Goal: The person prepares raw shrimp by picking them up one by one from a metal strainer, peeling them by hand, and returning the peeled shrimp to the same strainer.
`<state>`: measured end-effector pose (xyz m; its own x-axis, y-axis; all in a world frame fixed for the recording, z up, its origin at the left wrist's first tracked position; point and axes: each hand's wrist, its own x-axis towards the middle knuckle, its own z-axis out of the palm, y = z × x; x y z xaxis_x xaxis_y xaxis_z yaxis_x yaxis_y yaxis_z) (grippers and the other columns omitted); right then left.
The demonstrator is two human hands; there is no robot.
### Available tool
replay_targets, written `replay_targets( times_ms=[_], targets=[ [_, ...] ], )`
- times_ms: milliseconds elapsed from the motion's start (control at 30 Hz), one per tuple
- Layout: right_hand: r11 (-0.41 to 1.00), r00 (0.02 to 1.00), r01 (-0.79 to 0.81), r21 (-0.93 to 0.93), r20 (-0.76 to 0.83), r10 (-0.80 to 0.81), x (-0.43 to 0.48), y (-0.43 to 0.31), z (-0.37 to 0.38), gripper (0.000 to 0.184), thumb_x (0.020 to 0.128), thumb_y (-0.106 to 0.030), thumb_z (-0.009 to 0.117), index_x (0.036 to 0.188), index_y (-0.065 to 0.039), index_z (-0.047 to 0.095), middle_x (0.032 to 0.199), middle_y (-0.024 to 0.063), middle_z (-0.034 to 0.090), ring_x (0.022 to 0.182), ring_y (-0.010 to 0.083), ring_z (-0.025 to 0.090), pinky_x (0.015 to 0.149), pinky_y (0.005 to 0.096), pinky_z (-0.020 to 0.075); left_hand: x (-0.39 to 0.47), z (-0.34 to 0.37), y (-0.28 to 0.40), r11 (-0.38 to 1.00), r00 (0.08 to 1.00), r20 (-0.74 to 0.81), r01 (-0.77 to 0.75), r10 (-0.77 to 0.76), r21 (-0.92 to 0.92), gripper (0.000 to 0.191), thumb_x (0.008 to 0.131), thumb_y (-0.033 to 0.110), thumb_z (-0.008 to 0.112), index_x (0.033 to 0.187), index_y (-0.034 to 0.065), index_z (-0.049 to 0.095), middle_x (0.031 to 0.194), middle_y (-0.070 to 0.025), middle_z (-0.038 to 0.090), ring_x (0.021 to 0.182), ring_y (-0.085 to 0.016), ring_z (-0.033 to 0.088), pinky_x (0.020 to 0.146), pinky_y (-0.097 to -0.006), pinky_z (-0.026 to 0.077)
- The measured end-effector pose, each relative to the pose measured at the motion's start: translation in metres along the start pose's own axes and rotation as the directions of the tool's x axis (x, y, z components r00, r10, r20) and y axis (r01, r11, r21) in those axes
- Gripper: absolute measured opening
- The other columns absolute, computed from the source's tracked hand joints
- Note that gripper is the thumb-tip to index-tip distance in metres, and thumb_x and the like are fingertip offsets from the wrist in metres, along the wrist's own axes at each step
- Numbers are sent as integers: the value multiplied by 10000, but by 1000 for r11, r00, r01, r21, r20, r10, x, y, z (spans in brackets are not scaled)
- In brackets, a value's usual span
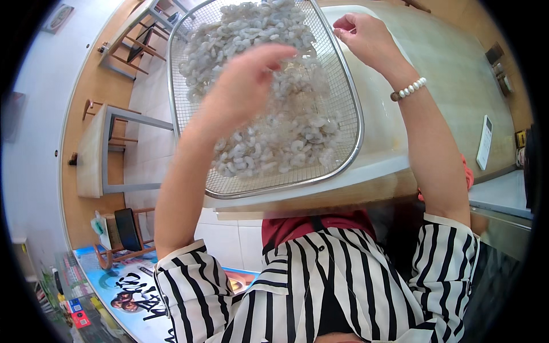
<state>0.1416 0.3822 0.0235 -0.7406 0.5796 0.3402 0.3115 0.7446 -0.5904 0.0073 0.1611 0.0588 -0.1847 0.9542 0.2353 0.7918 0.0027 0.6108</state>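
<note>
A wire mesh basket [361, 124] with a metal rim holds many peeled raw shrimp [246, 32], grey and translucent. They lie in a far heap and a near heap, with a thinner stretch between. My left hand [248, 81], blurred, is over the middle of the basket; its fingers point right, and whether they hold anything is unclear. Past the basket's right rim, my right hand [364, 38] hovers above a white plastic tub [381, 115], thumb and fingertips drawn close together. Nothing shows plainly between them. The basket sits over the tub's left part.
The tub rests on a wooden table [454, 73]. A white device [484, 143] lies on the right. Another table [92, 154] and chairs stand on the left. A wooden chair [128, 231] with a dark tablet-like object is at the lower left.
</note>
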Motion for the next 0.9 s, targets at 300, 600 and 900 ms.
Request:
replay_targets(
  times_ms=[300,600,900],
  targets=[
    [999,1000,-28,18,12,28,0,-6,-1,243,896,-188,620,1020,9,692,922,123,707,859,204,666,775,322,513,-25,6,-13,947,986,95,-157,136,279,303,836,-95,561,1088,30,672,1096,-77,657,1007,-250,620,887,-315,496],
    [1000,1000,-22,11,3,22,1,-4,-1,234,894,-186,623,1002,8,696,907,122,708,840,200,665,766,322,512,-30,-23,8,859,975,186,11,-124,511,237,807,-99,548,990,-22,679,1072,-122,632,1020,-306,605,849,-347,508],
    [999,1000,-21,31,-20,21,1,-1,-3,241,896,-190,622,1004,14,691,897,113,709,841,193,667,766,324,515,26,-5,3,969,990,23,-140,138,204,498,822,-149,488,1268,50,582,1292,-116,563,1162,-266,566,958,-328,478]
  ],
)
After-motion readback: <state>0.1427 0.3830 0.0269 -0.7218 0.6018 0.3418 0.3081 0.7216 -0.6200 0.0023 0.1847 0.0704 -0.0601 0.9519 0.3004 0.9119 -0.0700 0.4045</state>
